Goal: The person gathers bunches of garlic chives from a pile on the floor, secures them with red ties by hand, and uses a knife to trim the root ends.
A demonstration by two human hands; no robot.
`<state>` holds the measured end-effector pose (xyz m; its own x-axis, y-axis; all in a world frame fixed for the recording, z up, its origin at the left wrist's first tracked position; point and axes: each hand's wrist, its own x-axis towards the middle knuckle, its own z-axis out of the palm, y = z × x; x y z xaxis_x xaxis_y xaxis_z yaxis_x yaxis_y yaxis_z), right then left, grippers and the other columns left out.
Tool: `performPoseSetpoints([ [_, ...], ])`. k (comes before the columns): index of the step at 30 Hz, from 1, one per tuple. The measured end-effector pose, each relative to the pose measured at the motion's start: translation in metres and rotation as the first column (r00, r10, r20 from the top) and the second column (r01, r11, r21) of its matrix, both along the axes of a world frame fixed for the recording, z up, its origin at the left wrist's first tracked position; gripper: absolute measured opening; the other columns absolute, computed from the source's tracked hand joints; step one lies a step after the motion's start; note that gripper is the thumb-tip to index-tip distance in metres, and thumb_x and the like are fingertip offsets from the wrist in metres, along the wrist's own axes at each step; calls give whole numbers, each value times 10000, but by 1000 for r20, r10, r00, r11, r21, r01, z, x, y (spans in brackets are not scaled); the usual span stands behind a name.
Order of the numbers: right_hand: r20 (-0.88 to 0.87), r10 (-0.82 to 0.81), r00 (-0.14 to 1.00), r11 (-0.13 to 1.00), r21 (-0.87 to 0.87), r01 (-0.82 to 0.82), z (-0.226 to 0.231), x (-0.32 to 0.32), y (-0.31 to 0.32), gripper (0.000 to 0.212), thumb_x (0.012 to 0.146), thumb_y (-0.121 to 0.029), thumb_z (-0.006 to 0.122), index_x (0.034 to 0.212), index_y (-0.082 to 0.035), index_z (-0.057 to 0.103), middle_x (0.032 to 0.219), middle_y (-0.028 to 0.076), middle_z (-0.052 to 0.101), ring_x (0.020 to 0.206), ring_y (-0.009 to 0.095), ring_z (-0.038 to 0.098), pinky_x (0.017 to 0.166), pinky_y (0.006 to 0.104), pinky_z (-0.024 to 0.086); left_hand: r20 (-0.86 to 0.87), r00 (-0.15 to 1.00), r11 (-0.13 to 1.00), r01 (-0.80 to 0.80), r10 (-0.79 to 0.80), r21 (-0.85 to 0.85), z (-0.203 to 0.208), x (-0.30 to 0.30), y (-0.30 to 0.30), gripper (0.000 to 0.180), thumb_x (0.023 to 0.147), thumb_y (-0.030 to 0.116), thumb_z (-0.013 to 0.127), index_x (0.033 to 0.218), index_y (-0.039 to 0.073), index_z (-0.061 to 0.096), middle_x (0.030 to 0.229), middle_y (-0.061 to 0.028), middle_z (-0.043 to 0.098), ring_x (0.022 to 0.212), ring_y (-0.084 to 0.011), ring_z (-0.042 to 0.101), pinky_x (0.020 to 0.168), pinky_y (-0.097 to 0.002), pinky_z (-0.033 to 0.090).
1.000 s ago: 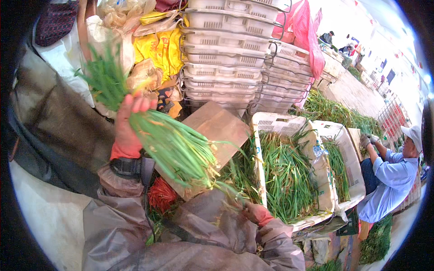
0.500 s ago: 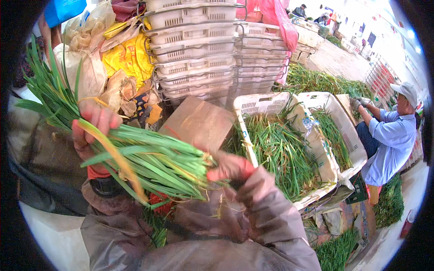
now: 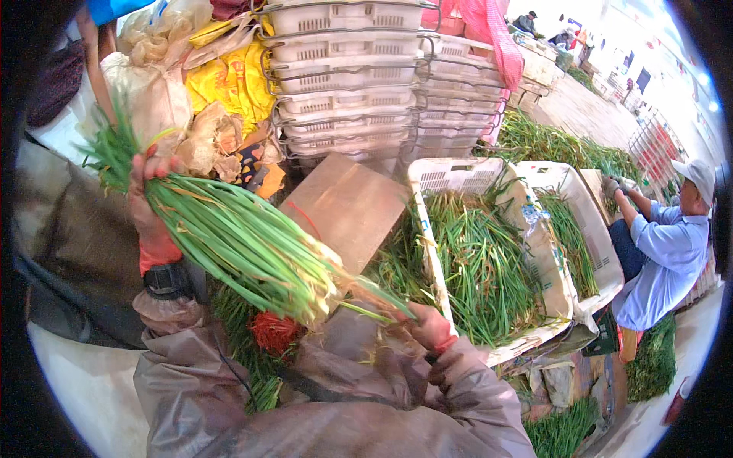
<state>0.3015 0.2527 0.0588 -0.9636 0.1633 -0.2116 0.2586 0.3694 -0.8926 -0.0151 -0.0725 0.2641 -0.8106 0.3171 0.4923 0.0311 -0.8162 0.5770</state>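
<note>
A thick bunch of garlic chives [image 3: 237,237] slants across the view, with pale root ends toward the right and leaf tips at the upper left. My left hand [image 3: 149,195] is closed round it below the tips. My right hand [image 3: 431,328], somewhat blurred, is closed on a few stray chive stalks [image 3: 374,294] stretching out from the root end. Under the bunch, a tangle of red ties [image 3: 272,333] lies near my lap, with more greens [image 3: 263,389] beside it. Just beyond the bunch is a brown board [image 3: 347,210].
To my right stand two white crates [image 3: 569,294] full of chives. White crates [image 3: 343,80] are stacked ahead, with plastic bags [image 3: 229,91] to their left. A co-worker in a blue shirt [image 3: 664,256] sits at the right. More chives [image 3: 565,424] lie on the floor.
My right hand has moved right and down, away from the root end, drawing stray stalks out. The bunch now slopes more steeply. The view has shifted slightly.
</note>
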Motion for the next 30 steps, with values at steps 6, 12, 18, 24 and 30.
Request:
performPoseSetpoints([
  [6,140,-36,989,978,-199,64,-86,15,35,390,783,-85,614,1167,-47,553,902,160,654,889,224,614,753,322,476,-116,993,984,12,9,176,35,43,0,229,930,176,492,1015,-37,487,690,12,387,702,-133,409,935,-314,386],
  [12,-329,166,930,978,175,-113,62,-60,-5,948,704,-313,764,1421,-89,186,1383,224,329,1122,333,507,880,357,481,-230,917,905,372,-325,205,40,52,21,281,941,230,475,728,57,414,708,12,375,753,-148,443,979,-356,404],
  [18,-458,276,845,597,-608,-524,28,-120,-35,901,767,-262,724,1435,-87,145,1444,164,240,1214,263,430,915,335,471,-197,943,914,314,-269,256,47,74,60,328,952,281,433,687,111,344,688,19,359,736,-138,424,971,-330,360],
  [24,-16,207,978,841,-508,-187,23,-27,-34,306,919,-238,528,1134,-24,568,823,11,617,647,104,551,553,236,432,-56,974,943,227,-220,242,36,47,54,267,956,211,427,1101,6,518,673,-3,445,755,-171,525,1019,-387,385],
  [30,140,43,989,942,-334,6,-13,8,1,185,907,-191,542,971,-42,630,787,-32,608,625,60,486,548,211,385,-154,957,935,276,-245,225,14,44,54,299,967,200,393,1045,-58,523,744,-26,526,812,-205,542,1023,-382,383],
])
